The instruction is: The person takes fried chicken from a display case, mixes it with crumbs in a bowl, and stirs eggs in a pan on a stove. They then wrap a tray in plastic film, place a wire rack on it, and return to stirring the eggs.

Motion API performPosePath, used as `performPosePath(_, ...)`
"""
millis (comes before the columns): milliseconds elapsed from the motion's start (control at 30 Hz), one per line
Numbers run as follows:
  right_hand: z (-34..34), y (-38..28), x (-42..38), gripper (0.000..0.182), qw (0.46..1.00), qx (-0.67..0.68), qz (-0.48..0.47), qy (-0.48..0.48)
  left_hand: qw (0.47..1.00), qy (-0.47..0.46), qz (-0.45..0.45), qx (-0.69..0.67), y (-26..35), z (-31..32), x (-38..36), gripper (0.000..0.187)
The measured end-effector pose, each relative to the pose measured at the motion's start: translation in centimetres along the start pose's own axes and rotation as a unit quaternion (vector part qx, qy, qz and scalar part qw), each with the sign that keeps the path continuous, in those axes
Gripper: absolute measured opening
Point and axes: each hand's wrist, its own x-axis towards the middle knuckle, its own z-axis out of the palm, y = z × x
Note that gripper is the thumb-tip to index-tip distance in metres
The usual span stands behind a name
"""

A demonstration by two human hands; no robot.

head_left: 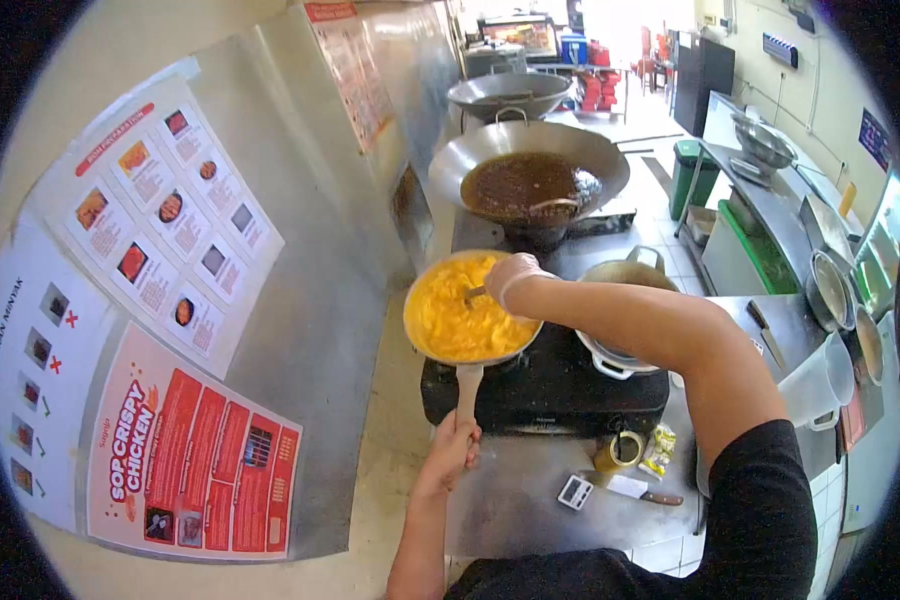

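A frying pan (469,376) with a pale handle is over the left side of the black gas stove (545,395). My left hand (452,456) is wrapped round the end of that handle. Soft yellow scrambled egg (455,322) fills the pan. Above its right side, my right hand (515,279) grips a utensil (476,293) that dips into the egg. The utensil's head is hidden, so its exact kind does not show. Under my right forearm, a light-coloured pot (610,366) sits on the stove's other side, partly covered by the arm.
Beyond the stove stands a large wok (610,180) of brown liquid, with another wok (510,95) behind. Near the front are a jar (618,455), a yellow packet (658,450), a small scale (575,491) and a knife (660,498). A plastic jug (820,380) stands at right.
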Motion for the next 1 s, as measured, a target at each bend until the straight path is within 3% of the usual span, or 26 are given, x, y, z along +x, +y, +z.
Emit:
performPosePath(167,-3.7,2.4,-1.6,0.018,0.989,-0.116,-0.092,0.012,1.0,0.006,-0.005,-0.023,0.3,0.1,-0.2,0.01)
performPosePath(233,-3.5,3.5,-1.1,0.018,0.976,-0.139,-0.125,0.112,0.999,-0.004,-0.015,-0.049,-0.2,-0.1,-0.2,0.011)
performPosePath(433,-4.1,6.2,-0.2,0.034,0.977,-0.057,-0.126,0.161,0.999,0.005,-0.009,-0.035,0.4,0.3,-0.4,0.009)
performPosePath(567,-1.9,5.9,1.6,0.035,0.988,-0.066,-0.073,0.116,0.999,-0.001,-0.006,-0.044,0.3,0.1,-0.6,0.008)
performPosePath(600,-0.2,5.9,2.2,0.027,0.991,-0.086,-0.048,0.088,0.999,0.0,-0.016,-0.046,0.2,-0.1,-0.5,0.007)
performPosePath(667,0.5,5.8,1.6,0.038,0.993,-0.103,-0.025,0.058,0.999,-0.003,-0.002,-0.041,-0.1,-0.5,0.0,0.007)
performPosePath(833,-1.2,5.6,-3.6,0.025,0.987,-0.106,-0.043,-0.109,0.998,-0.009,-0.014,-0.059,0.1,-0.6,0.0,0.007)
performPosePath(867,-0.2,5.9,-2.9,0.031,0.986,-0.069,-0.007,-0.155,0.997,-0.01,-0.012,-0.07,0.3,-0.7,0.0,0.007)
performPosePath(967,-1.5,7.3,-4.6,0.018,0.984,-0.037,-0.023,-0.172,0.996,-0.009,-0.012,-0.087,0.3,-0.5,-0.1,0.007)
performPosePath(1000,-2.1,8.0,-5.3,0.025,0.973,-0.065,-0.117,-0.189,0.996,-0.008,-0.01,-0.089,0.4,-0.5,-0.1,0.007)
